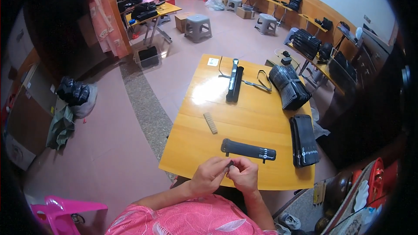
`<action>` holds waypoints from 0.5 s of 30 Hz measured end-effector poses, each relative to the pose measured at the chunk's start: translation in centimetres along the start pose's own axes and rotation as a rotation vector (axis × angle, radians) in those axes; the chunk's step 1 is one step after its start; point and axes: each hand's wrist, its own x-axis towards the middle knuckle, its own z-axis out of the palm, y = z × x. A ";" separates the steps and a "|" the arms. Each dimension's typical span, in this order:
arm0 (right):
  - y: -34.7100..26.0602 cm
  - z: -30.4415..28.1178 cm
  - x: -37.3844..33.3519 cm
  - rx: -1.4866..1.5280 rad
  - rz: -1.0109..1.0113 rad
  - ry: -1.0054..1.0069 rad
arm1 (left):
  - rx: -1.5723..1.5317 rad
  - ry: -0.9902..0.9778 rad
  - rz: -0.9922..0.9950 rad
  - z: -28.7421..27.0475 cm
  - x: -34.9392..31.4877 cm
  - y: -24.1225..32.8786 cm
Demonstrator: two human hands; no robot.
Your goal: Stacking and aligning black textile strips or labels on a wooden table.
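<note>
Both my hands meet above the near edge of the yellow wooden table (183,150). My left hand (209,175) and my right hand (243,175) pinch a small dark piece (229,164) between their fingertips; its kind is too small to make out. Just beyond them lies a flat black strip (244,149) with white print near its right end and small tabs on its lower edge. A brown comb-like strip (210,123) rests farther left. Toward the back, a long black holder with a silvery bar (235,80) has thin straps beside it.
On the table's right side sit a strapped bundle of black strips (289,86) and a smaller stack (304,140). A pink plastic chair (65,215) stands at lower left. Grey stools (198,28), other work tables (167,9) and several people are farther back.
</note>
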 end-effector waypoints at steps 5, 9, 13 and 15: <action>0.7 0.1 -0.1 0.127 -0.087 -0.006 | 0.159 0.017 0.162 0.1 0.0 -0.2; -0.4 -1.3 0.3 -0.089 0.086 -0.064 | 0.281 0.019 0.233 -0.3 -0.2 -0.5; 0.0 -1.7 0.3 -0.080 0.052 -0.197 | 0.274 0.000 0.287 -0.4 -0.2 -0.1; 0.8 -1.7 0.3 -0.038 0.019 -0.183 | 0.264 -0.007 0.290 -0.4 -0.2 0.1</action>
